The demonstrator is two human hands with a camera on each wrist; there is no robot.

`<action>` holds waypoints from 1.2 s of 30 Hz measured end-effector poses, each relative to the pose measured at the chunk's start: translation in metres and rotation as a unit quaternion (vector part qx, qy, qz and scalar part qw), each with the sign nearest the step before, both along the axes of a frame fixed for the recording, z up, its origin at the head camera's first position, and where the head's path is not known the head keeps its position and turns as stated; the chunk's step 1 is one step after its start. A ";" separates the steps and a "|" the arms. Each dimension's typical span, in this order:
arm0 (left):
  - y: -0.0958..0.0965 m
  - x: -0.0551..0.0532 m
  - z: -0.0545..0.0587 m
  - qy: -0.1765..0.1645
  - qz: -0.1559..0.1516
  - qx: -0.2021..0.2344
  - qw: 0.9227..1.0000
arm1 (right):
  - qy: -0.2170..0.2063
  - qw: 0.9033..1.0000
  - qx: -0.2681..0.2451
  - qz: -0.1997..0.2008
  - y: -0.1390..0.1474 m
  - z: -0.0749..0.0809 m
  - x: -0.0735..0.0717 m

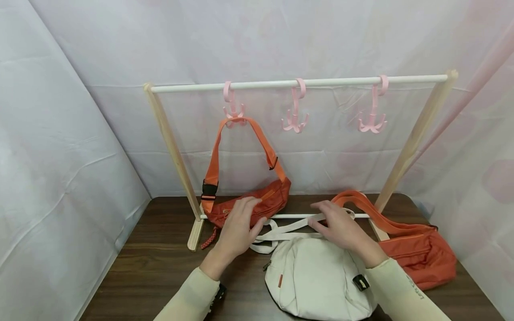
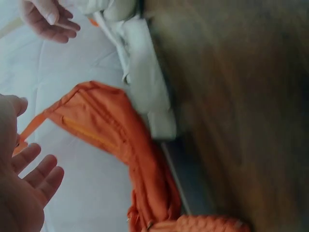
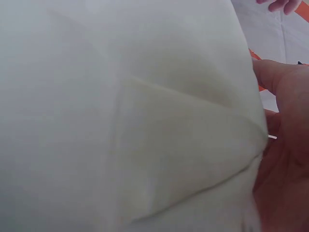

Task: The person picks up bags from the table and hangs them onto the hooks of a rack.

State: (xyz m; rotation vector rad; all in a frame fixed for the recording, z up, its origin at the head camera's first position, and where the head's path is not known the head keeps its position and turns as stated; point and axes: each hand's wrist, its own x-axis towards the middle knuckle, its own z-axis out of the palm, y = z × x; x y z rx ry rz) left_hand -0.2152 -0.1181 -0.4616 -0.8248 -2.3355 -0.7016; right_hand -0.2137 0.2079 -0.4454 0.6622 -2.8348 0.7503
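Note:
An orange waist bag [image 1: 267, 203] hangs by its strap [image 1: 214, 160] from the left pink hook [image 1: 234, 117]. My left hand [image 1: 238, 229], fingers spread and loosely bent, is in front of this bag; the left wrist view shows nothing in its palm. To the right, my right hand [image 1: 339, 225] hovers with relaxed fingers over the strap end of a cream bag [image 1: 317, 276]. Its strap [image 1: 287, 234] trails left across the wooden table. The cream bag fills much of the right wrist view, partly hiding the right hand's fingers.
A second orange bag [image 1: 429, 258] with a looped strap lies at the table's right side. Two more pink hooks, one in the middle [image 1: 295, 118] and one on the right [image 1: 373, 117], hang bare from the white rail [image 1: 337, 82]. Wooden posts [image 1: 170, 147] support the rack.

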 end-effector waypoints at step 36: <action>0.067 -0.017 -0.024 -0.201 -0.009 -0.240 0.950 | 0.016 0.998 0.055 0.022 -0.002 -0.014 0.005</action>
